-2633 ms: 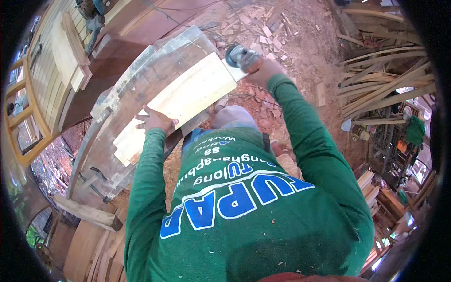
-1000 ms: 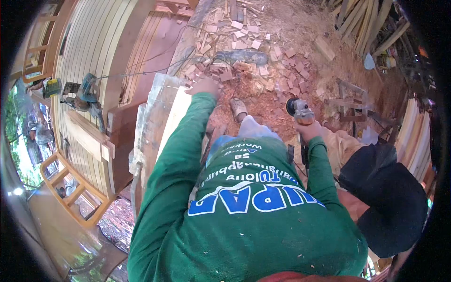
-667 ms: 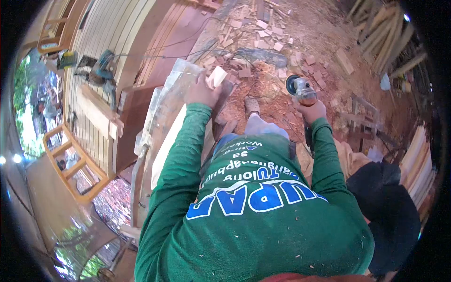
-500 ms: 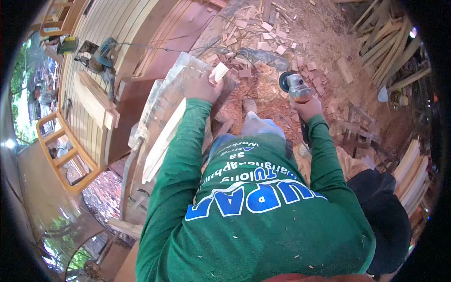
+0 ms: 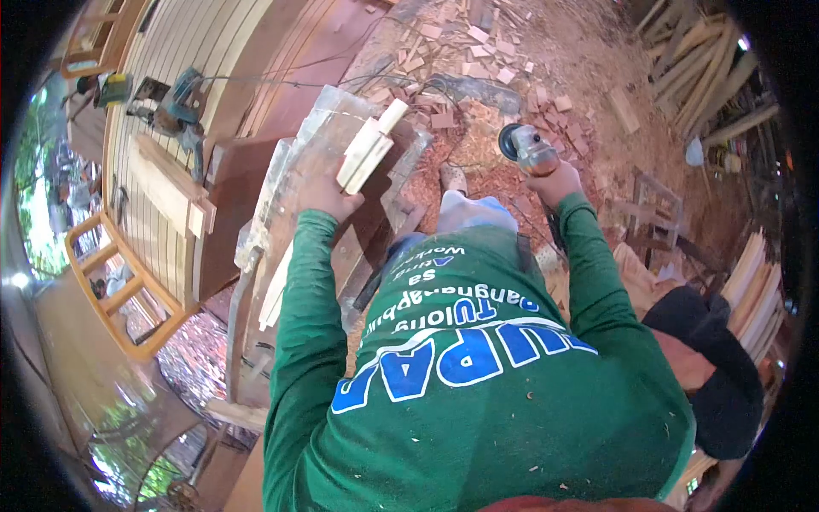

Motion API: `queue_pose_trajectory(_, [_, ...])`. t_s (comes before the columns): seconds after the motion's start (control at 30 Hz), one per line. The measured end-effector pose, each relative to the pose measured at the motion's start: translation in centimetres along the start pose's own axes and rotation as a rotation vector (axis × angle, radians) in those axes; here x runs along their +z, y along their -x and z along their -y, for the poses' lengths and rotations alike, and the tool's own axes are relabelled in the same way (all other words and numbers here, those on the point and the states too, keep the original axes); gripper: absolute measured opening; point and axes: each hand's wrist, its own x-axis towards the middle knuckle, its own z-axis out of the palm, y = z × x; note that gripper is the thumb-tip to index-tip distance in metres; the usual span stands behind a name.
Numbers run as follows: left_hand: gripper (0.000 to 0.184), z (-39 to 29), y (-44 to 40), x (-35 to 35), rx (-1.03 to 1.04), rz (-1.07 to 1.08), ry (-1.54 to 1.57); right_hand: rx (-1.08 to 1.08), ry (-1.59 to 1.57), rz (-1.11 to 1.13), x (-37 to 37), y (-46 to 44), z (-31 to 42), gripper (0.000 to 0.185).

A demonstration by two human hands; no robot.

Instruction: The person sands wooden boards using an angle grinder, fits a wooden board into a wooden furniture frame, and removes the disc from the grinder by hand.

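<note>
Currently, the left hand grasps a pale, step-ended plank over the worktop on the left, while the right hand clutches an angle grinder, well apart; safe handling means keeping its disc clear of both sleeves.

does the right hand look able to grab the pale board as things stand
Probably not: the right hand is wrapped around the grinder, so it seems to have no free grip. Nothing visible blocks the space across to the pale board, which the left hand holds.
</note>
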Motion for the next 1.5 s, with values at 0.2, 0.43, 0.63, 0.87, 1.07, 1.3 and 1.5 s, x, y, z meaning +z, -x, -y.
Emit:
queue_pose_trajectory(0.2, [0.084, 3.6, -2.7, 0.5, 0.091, -0.021, 0.116, 0.078, -0.063, 0.003, 0.8, 0.8, 0.9, 0.044])
queue_pose_trajectory(0.43, [0.108, 1.1, -1.5, 2.0, 0.127, 0.103, 0.191, 0.074, -0.012, 0.017, 1.9, 2.0, 0.6, 0.044])
queue_pose_trajectory(0.63, [0.116, -2.9, 1.6, 8.0, 0.050, -0.036, -0.039, -0.007, -0.128, 0.037, 1.8, 2.6, 1.7, 0.045])
queue_pose_trajectory(0.87, [0.120, -5.2, 3.8, 10.3, -0.242, -0.002, -0.004, -0.124, -0.087, 0.094, 2.2, 1.0, 5.3, 0.050])
queue_pose_trajectory(1.07, [0.132, -4.2, 3.8, 8.9, -0.349, 0.148, 0.041, -0.143, 0.067, 0.178, 2.8, 1.1, 10.8, 0.051])
queue_pose_trajectory(1.3, [0.142, -3.3, 3.3, 9.7, -0.329, 0.180, 0.017, -0.180, 0.219, 0.127, 4.7, 0.6, 12.2, 0.048])
queue_pose_trajectory(1.5, [0.142, -3.1, 3.1, 9.9, -0.328, 0.198, 0.017, -0.195, 0.206, 0.141, 4.8, 0.5, 12.9, 0.048])
